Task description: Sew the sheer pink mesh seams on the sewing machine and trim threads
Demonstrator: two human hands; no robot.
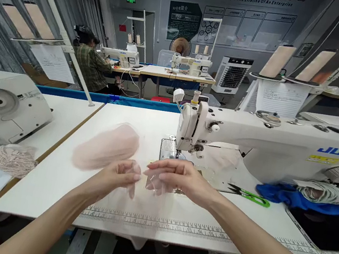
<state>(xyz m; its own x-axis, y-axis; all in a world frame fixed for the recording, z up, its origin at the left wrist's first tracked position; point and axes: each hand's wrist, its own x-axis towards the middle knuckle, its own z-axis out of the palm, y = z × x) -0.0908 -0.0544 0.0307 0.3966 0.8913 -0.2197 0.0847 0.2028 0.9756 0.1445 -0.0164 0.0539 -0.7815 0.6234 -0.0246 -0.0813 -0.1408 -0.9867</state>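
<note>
A piece of thin, see-through pink fabric (147, 213) hangs from my hands over the table's front edge. My left hand (123, 176) pinches its upper edge between thumb and fingers. Close beside it, my right hand (177, 175) has thumb and fingers closed on the same sheer cloth. Both hands are just in front of the needle area of a white JUKI sewing machine (189, 126). A heap of the same pale pink sheer fabric (107, 146) lies on the white table, left of the machine head.
Green-handled thread snips (249, 195) lie right of my right hand. Farther right are a blue cloth (278, 194) and a dark tablet-like device (328, 229). A ruler strip (203, 231) runs along the front edge. A co-worker (90, 62) sits at the far left.
</note>
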